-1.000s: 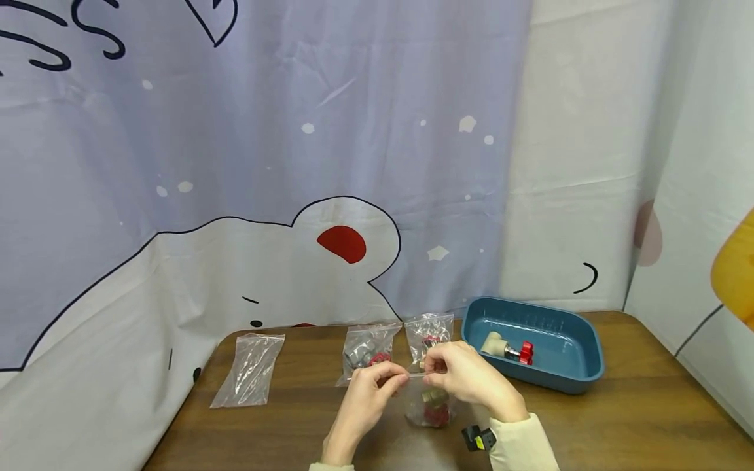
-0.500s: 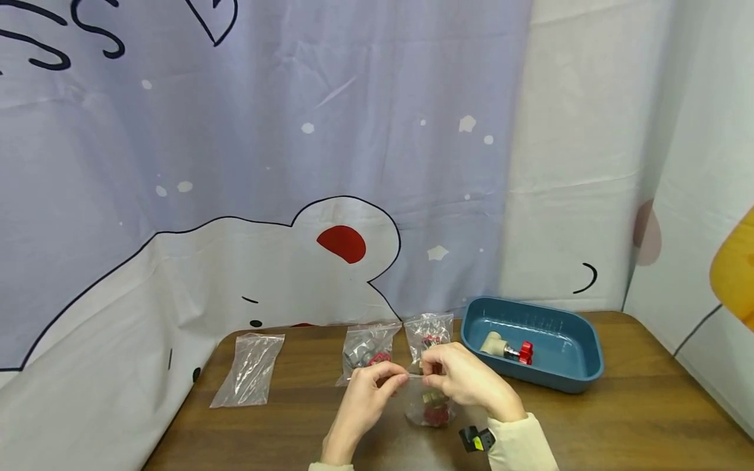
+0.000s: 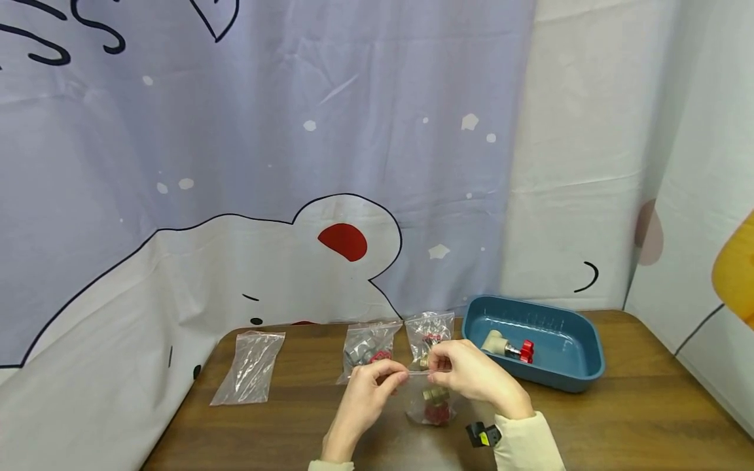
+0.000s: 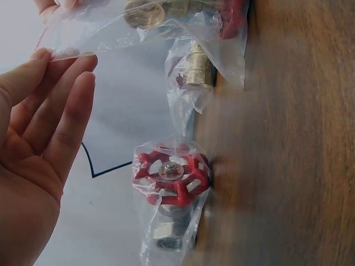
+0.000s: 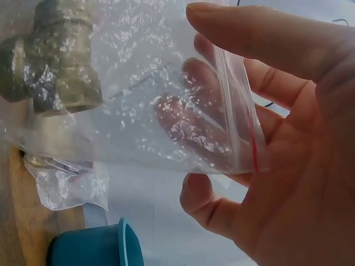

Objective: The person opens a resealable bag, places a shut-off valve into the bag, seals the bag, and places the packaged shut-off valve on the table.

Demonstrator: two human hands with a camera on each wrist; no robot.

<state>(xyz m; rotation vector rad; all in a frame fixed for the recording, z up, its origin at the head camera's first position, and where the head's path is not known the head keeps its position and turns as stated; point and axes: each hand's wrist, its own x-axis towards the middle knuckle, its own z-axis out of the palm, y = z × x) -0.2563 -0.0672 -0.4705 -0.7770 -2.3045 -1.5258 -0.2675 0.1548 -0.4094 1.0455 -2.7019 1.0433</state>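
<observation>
A clear zip bag hangs upright between both hands at the table's middle. Inside it sits a brass valve with a red handwheel. My left hand pinches one top corner of the bag between thumb and forefinger, its other fingers fairly straight in the left wrist view. At the opposite end of the zip strip, my right hand holds the bag, thumb on the near side and several fingers showing through the plastic behind it.
Behind the hands lie a bag with a grey, red-wheeled valve and a bag with another brass valve. A flat bag lies at left. At right, a blue tray holds a beige valve with a red handle.
My right hand has shifted slightly to the right along the top of the bag. The left hand keeps its pinch in nearly the same place.
</observation>
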